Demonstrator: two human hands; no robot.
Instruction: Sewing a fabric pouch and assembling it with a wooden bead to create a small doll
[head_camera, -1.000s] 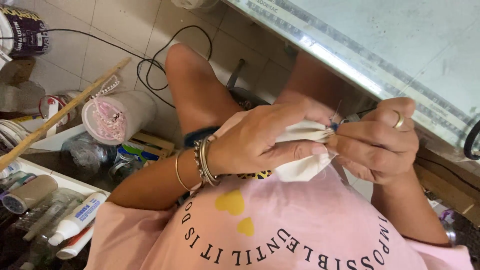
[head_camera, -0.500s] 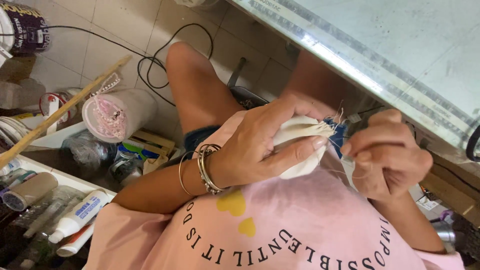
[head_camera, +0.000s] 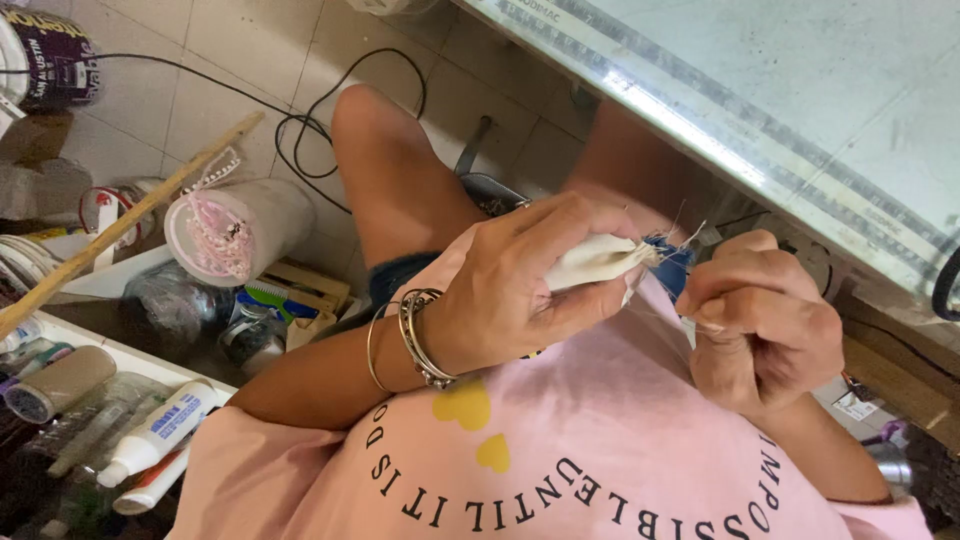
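Observation:
My left hand (head_camera: 510, 290), with metal bracelets (head_camera: 420, 340) on its wrist, is closed around a small folded piece of white fabric (head_camera: 590, 262) held above my lap. A bit of blue material with frayed threads (head_camera: 668, 255) sticks out at the fabric's tip. My right hand (head_camera: 765, 320) is a short way right of that tip, fingers curled into a fist, thumb and forefinger pinched on what looks like a thin thread running back to the fabric. A needle cannot be made out. Both hands hover over my pink shirt (head_camera: 600, 470).
A glass-topped table edge (head_camera: 800, 90) runs across the upper right, close above my right hand. On the tiled floor at left are a clear tub of pink beads (head_camera: 235, 230), a wooden stick (head_camera: 120, 230), a black cable (head_camera: 300, 110), and a tray with tubes (head_camera: 150, 440).
My right hand has drawn away from the fabric's tip, moving down and right and closing into a fist. My left hand kept its hold on the fabric and tilted slightly.

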